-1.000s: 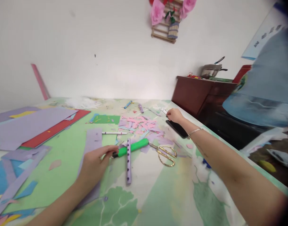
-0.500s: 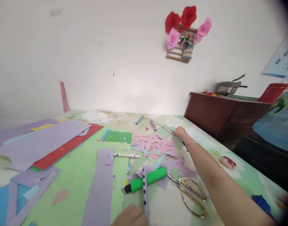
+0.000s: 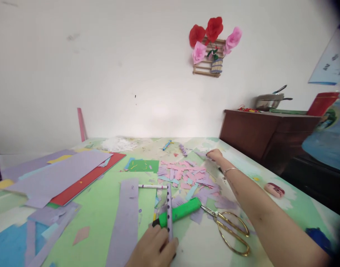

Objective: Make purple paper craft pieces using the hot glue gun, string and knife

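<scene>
My left hand (image 3: 154, 246) is closed around the lower end of a thin light-purple paper tube (image 3: 169, 211) with dark dots, held upright over a green utility knife (image 3: 183, 212). Gold-handled scissors (image 3: 233, 230) lie right of the knife, their tips by its end. Far off, my right hand (image 3: 215, 155) is stretched out low over the table, fingers pinched at a small piece of purple paper (image 3: 201, 154); its details are blurred. A white marker (image 3: 151, 186) lies beside a long purple paper strip (image 3: 125, 218) on green card.
Pink and purple paper scraps (image 3: 183, 172) are heaped mid-table. Stacked purple sheets and a red board (image 3: 75, 189) lie left. Two small patterned rolls, blue (image 3: 167, 145) and purple (image 3: 183, 150), lie at the back. A brown cabinet (image 3: 250, 137) stands right of the table.
My left hand has come further into view, and the dotted tube has moved up in the picture. My right hand stays at the far spot, where the purple paper now looks wider. The camera has tilted slightly.
</scene>
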Demonstrator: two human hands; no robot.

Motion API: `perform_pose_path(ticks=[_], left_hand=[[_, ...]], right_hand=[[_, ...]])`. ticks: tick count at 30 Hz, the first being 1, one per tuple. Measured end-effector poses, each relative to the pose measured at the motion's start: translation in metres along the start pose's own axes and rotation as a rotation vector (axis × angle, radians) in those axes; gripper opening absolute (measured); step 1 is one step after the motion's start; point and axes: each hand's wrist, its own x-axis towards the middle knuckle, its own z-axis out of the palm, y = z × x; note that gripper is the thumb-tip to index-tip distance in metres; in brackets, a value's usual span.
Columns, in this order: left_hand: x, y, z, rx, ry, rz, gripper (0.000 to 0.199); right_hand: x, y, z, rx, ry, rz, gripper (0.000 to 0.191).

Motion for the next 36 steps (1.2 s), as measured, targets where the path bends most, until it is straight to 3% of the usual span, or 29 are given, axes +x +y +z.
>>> perform_pose_path(ticks=[5,9,13,19,22,25,30,36], left_hand=[[0.002,-0.003,-0.006,-0.025,-0.055,-0.094,0.025],[-0.001,-0.003,-0.007,-0.046,-0.096,-0.187,0.025],[-0.004,-0.004,-0.009,-0.094,-0.171,-0.289,0.031],[-0.003,-0.01,-0.01,-0.083,-0.247,-0.435,0.044],[-0.001,-0.014,-0.007,-0.136,-0.25,-0.487,0.045],[-0.001,-0.016,-0.007,-0.177,-0.24,-0.546,0.043],[0.003,-0.012,-0.018,-0.252,-0.244,-0.589,0.042],[0.009,-0.009,-0.022,-0.348,-0.209,-0.699,0.024]], right_hand=[[-0.031,-0.013,-0.021,0.233,-0.028,-0.045,0.032],[-0.071,-0.03,-0.039,0.411,-0.079,-0.141,0.028],[-0.129,-0.043,-0.059,0.587,-0.155,-0.269,0.01],[-0.236,-0.03,-0.08,0.77,-0.333,-0.391,0.019],[-0.273,-0.005,-0.067,0.781,-0.599,-0.391,0.024],[-0.289,0.023,-0.038,0.559,-0.773,-0.355,0.022],[-0.291,0.041,-0.004,0.321,-0.719,-0.376,0.016],[-0.299,0.036,-0.004,0.289,-0.655,-0.448,0.013]])
